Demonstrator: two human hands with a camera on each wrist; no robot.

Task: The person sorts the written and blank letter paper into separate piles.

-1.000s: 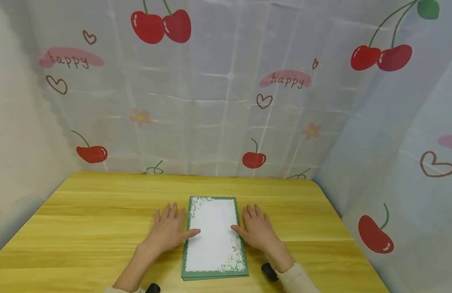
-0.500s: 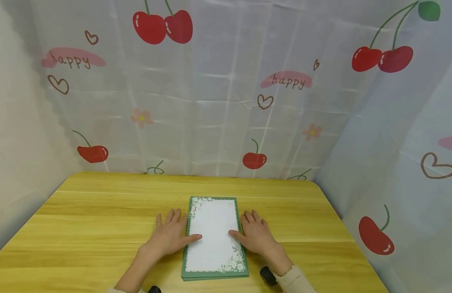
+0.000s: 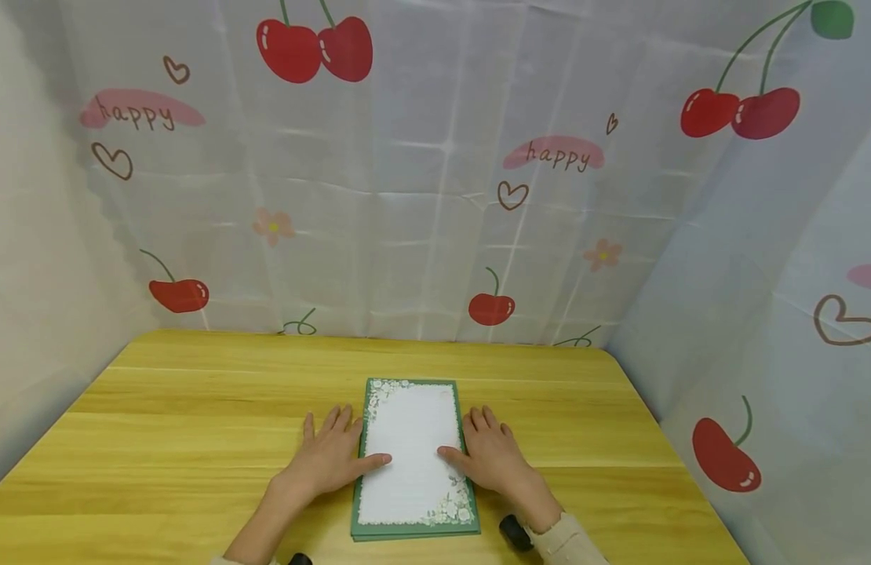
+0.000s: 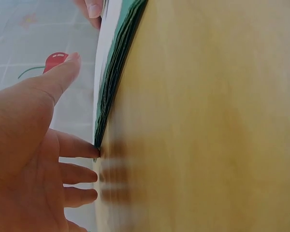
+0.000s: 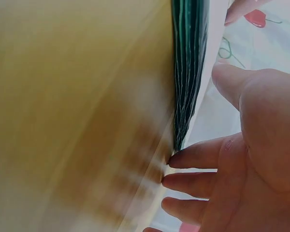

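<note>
A stack of green-edged stationery sheets [image 3: 411, 486] lies on the table, its top sheet white with flowers in two corners. My left hand [image 3: 326, 461] is at its left side, fingers extended and thumb reaching over the top sheet. On the opposite side, my right hand [image 3: 493, 459] mirrors it, thumb above the right margin. The left wrist view shows the layered green edges [image 4: 115, 72] with the left index fingertip right at them. In the right wrist view, the right index fingertip is close by the stack's far end [image 5: 183, 116], and the thumb is raised above the paper.
The wood-grain table [image 3: 195, 439] has rounded far corners. Behind it hangs a white curtain [image 3: 407, 235] printed with cherries, hearts and "happy"; it continues along the right side. A black device [image 3: 515, 534] sits at the right wrist, another [image 3: 300, 559] at the left.
Both hands have drawn slightly toward the person and inward, so the fingers are closer to the stack's sides and the thumbs reach further over the sheet. The stack has not moved.
</note>
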